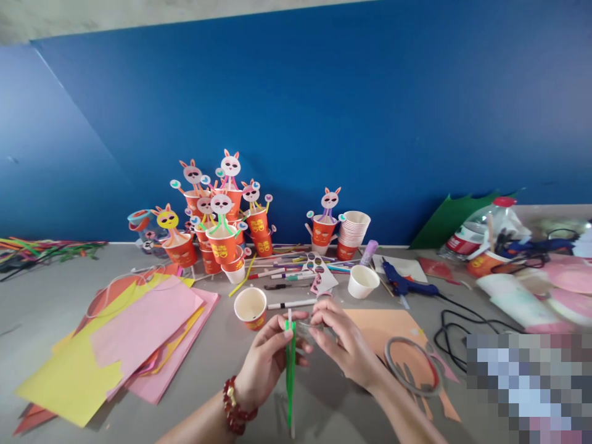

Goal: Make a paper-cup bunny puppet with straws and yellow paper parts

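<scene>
Grey tabletop (pixel 203 364), blue panel (pixel 324 105) behind. We see the left hand (pixel 271 345) pinching green strips (pixel 290 382) near their far end, between both hands; right hand (pixel 342 339) half-curled, its hold unclear. We judge the strips light, bendable, easily creased: grip lightly there.

One head-worn camera covers the scene, looking forward and down across the counter (pixel 197 364) from the person's own side. The left hand (pixel 269 354) and right hand (pixel 343 345) sit close to the lens at the near middle; a blue panel (pixel 296 105), well beyond them, fills the far background.
</scene>
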Motion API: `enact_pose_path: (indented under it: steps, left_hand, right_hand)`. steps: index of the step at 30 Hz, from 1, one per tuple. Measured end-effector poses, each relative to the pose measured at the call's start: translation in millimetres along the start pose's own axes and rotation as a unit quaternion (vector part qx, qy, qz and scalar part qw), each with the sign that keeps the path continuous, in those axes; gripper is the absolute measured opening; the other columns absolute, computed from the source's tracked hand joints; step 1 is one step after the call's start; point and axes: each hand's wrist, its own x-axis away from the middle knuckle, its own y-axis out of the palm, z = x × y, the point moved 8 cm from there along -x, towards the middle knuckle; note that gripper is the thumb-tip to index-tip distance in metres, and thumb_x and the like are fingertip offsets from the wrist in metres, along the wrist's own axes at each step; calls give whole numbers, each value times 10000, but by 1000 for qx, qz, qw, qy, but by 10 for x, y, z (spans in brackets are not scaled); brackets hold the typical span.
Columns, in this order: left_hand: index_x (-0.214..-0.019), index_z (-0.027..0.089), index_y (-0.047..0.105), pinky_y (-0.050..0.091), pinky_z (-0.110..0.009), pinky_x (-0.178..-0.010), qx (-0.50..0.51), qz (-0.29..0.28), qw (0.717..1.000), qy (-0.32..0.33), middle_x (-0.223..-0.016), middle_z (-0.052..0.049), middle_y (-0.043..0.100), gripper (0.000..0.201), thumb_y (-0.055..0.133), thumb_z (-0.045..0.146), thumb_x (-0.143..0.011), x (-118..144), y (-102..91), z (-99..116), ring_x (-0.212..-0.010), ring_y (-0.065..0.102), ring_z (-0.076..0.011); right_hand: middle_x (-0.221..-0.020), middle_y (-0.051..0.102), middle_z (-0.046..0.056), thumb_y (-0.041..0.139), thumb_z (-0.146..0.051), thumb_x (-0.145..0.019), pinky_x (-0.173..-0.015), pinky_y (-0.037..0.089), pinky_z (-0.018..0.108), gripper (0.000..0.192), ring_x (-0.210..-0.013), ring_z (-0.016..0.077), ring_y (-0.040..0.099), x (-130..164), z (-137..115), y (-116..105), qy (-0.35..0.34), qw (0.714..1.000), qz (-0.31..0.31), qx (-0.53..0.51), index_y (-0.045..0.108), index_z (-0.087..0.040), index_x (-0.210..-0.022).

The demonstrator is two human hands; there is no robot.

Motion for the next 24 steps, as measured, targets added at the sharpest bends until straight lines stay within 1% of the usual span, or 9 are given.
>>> enact_pose_path:
  steps: [3, 6, 9, 12, 13, 15, 17, 20, 24]
  left_hand:
    - [-857, 167, 629, 558, -309, -676, 16, 11, 1000, 0, -1181, -87, 665, 93, 688, 234, -830, -9, -21, -4, -814, 689, -198]
    - [-820, 165, 607, 552, -338, -764, 28, 19, 999, 4, -1194, -82, 672, 115, 704, 226, -822, -19, -59, -13, -843, 700, -206]
    - [-858, 163, 613, 542, -375, -825, 21, 22, 999, 12, -1245, -99, 654, 115, 693, 243, -840, -26, -92, -18, -878, 704, -225]
    - [-904, 163, 626, 541, -382, -830, 17, 30, 999, 14, -1276, -108, 637, 109, 663, 260, -869, -21, -107, -25, -911, 704, -239]
    - [-908, 163, 632, 543, -377, -824, 19, 33, 999, 15, -1268, -107, 641, 107, 656, 261, -874, -15, -107, -27, -919, 703, -241]
    - [-921, 160, 645, 546, -367, -813, 22, 38, 999, 12, -1207, -106, 669, 114, 650, 265, -878, 0, -98, -39, -921, 703, -242]
    - [-952, 154, 659, 545, -359, -812, 22, 39, 999, 9, -1083, -106, 709, 139, 649, 272, -879, 9, -84, -58, -913, 704, -242]
    - [-988, 144, 676, 544, -351, -817, 24, 42, 999, 6, -942, -96, 731, 187, 660, 288, -870, 2, -82, -87, -896, 708, -239]
    - [-942, 149, 686, 550, -358, -814, 50, 61, 997, 13, -1015, -80, 730, 153, 682, 267, -844, -15, -116, -89, -854, 719, -230]
  right_hand:
    - [-1023, 564, 68, 461, -296, -992, -874, 460, 320, 142, -993, 207, 571, -28, -1, -8, -7, 1000, 4, 7, 565, -210, -948]
    - [-1122, 587, 86, 470, -314, -994, -895, 469, 314, 146, -1048, 214, 582, -2, -45, -197, 5, 998, 47, 47, 572, -221, -1039]
    - [-1084, 623, 76, 458, -342, -999, -773, 492, 280, 161, -833, 172, 626, 195, -53, -489, 55, 985, 98, 132, 566, -223, -989]
    - [-819, 641, 37, 477, -374, -975, -615, 458, 264, 214, -683, 175, 622, 529, 22, -606, 86, 953, 92, 275, 549, -225, -840]
    - [-767, 634, 31, 493, -377, -960, -592, 448, 267, 213, -672, 186, 629, 647, 85, -604, 96, 938, 87, 321, 540, -227, -817]
    - [-762, 641, 39, 544, -373, -915, -540, 435, 268, 177, -692, 217, 651, 842, 242, -523, 103, 916, 57, 383, 540, -229, -812]
    - [-819, 655, 60, 569, -352, -888, -573, 468, 291, 139, -756, 248, 670, 962, 396, -421, 105, 902, 24, 417, 545, -226, -834]
    - [-807, 656, 61, 551, -313, -882, -605, 490, 314, 110, -757, 259, 682, 1003, 509, -358, 102, 891, 8, 441, 545, -221, -823]
    - [-793, 675, 54, 523, -253, -854, -518, 453, 283, 58, -690, 243, 697, 992, 557, -388, 116, 891, 3, 439, 552, -221, -816]
